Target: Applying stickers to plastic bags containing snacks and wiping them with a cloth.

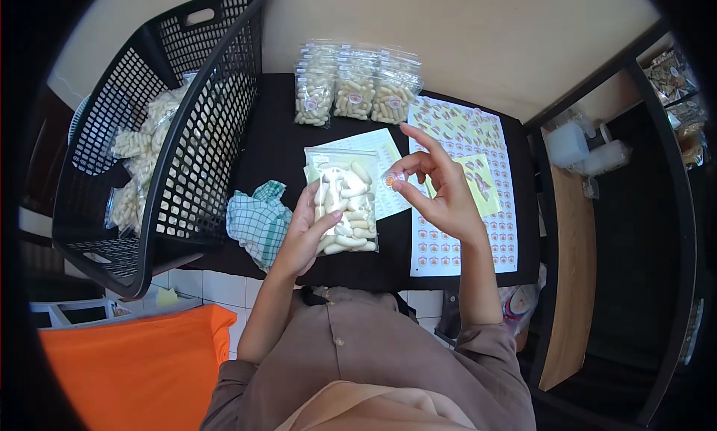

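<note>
A clear zip bag of pale, finger-shaped pieces (pixel 350 207) is upright in my left hand (pixel 305 229), with the thumb across its front. Between thumb and forefinger, my right hand (pixel 440 190) pinches a small round sticker (pixel 392 179) just right of the bag; its other fingers are spread. Beneath that hand lies a large sheet of round stickers (pixel 423 252), with a piece of yellow backing paper (pixel 493 207) on top. Behind the held bag, a smaller printed sheet (pixel 386 145) is partly hidden. A small label sits near the bag's top left corner.
A black plastic basket (pixel 199 111) holding several filled bags (pixel 134 145) stands at the left. Stickered bags (pixel 354 95) form rows against the wall. A green-checked cloth (pixel 260 221) lies on the black-covered table (pixel 274 128). At the right is a wooden shelf (pixel 571 274) in a dark frame.
</note>
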The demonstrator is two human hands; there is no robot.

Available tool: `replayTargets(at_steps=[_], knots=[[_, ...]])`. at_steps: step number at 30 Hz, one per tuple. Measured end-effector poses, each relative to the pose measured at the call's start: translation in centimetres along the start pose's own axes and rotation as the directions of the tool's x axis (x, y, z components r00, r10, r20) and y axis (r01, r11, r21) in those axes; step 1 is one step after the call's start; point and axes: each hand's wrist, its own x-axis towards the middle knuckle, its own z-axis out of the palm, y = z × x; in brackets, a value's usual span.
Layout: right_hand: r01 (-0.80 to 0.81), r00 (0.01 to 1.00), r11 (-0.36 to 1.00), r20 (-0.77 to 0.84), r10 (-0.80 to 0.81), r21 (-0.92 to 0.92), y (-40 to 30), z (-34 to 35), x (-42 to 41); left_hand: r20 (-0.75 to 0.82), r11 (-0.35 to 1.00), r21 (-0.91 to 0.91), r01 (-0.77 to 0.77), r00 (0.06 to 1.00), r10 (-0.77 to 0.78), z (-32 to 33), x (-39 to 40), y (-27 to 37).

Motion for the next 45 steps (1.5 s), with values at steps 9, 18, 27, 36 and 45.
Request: replayTargets(at_steps=[9, 18, 27, 36, 45], knots=[[0.245, 0.919, 0.968, 0.33, -0.214, -0.056, -1.1, 2.4, 1.5, 0.034, 0.994, -0.089, 0.056, 0.998, -0.053, -0.1, -1.1, 0.8], [0.27, 0.856, 0.937, 0.502, -0.127, -0.223, -1.8, 2.8, 1.8, 0.072, 0.99, -0.073, 0.121, 0.991, -0.116, -0.6, -1.5, 0.7], [0.261, 0.872, 0.955, 0.458, -0.17, -0.143, -1.7, 3.4, 1.6, 0.102, 0.981, -0.13, 0.144, 0.986, -0.131, -0.7, -1.6, 1.2], [0.262, 0.857, 0.954, 0.489, -0.162, -0.144, -1.7, 3.0, 1.9, 0.129, 0.977, -0.135, 0.165, 0.981, -0.147, -0.6, -1.1, 1.7], [0.335, 0.833, 0.916, 0.524, -0.178, -0.223, -1.1, 2.8, 2.6, 0.113, 0.977, -0.114, 0.18, 0.979, -0.167, -0.3, 0.1, 1.7]])
